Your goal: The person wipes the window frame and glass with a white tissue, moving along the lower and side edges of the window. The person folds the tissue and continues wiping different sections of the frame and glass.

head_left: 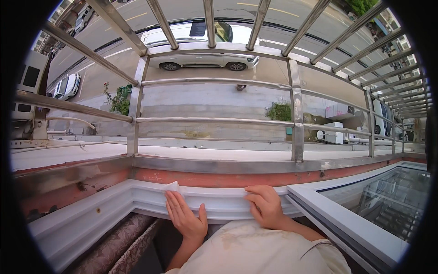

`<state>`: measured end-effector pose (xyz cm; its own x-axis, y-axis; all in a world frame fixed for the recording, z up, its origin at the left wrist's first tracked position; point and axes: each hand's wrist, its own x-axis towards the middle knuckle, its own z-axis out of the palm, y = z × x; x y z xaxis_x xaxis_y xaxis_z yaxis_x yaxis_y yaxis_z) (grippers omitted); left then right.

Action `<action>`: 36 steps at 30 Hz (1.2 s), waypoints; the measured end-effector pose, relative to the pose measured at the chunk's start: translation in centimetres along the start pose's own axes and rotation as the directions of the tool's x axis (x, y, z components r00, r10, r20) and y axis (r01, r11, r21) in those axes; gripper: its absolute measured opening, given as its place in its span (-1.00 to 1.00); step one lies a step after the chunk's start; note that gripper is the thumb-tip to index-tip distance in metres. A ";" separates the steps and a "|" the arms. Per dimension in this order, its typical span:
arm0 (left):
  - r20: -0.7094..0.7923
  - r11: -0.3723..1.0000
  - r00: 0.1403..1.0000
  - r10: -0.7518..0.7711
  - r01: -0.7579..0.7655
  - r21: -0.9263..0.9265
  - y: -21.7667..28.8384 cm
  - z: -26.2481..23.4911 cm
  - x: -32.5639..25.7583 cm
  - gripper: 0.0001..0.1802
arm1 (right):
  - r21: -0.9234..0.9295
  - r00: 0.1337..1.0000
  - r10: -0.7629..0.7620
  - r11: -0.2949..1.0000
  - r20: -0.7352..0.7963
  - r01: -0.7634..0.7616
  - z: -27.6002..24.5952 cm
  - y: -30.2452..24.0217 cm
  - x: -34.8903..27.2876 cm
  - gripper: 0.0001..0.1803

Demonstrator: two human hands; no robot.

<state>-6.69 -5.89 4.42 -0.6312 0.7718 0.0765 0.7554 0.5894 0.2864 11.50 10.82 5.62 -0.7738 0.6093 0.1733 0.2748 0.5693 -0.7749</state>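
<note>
A white window frame with ridged tracks runs across in front of me. My left hand lies on its left part, fingers straight and together, thumb apart. Under these fingers is a thin white tissue, pinned against the frame, its corner poking out past the fingertips. Farther right, my right hand rests on the same frame with curled fingers. Its index finger reaches onto the frame's outer ridge, while the other fingertips bend in against the tracks. A glass window sash with a white border stands just right of that hand.
Metal security bars enclose the space beyond the frame, above a reddish ledge. Below lie a street and a parked white car. Patterned brown fabric sits at lower left. An outdoor unit is at far left.
</note>
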 end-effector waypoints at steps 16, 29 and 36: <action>-0.136 0.742 0.772 0.621 -0.635 -0.216 4.7 2.0 2.2 -0.67 | -0.093 0.986 -0.031 0.996 -0.161 0.017 0.8 -0.8 -0.7 -0.68; -0.113 0.635 0.768 0.631 -0.594 -0.494 3.8 0.7 4.6 -0.72 | -0.181 0.988 -0.079 0.982 -0.136 0.054 1.7 -0.7 0.0 -0.71; -0.082 0.772 0.850 0.521 -0.510 -0.380 1.4 -0.6 5.9 -0.74 | -0.310 0.972 -0.235 0.922 0.028 0.232 4.2 -1.6 3.1 -0.83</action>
<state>-9.51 -0.65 5.86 -0.1571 0.9434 0.2922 0.8379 -0.0293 0.5451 6.26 9.50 4.81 -0.8325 0.4427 0.3332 0.2509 0.8374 -0.4856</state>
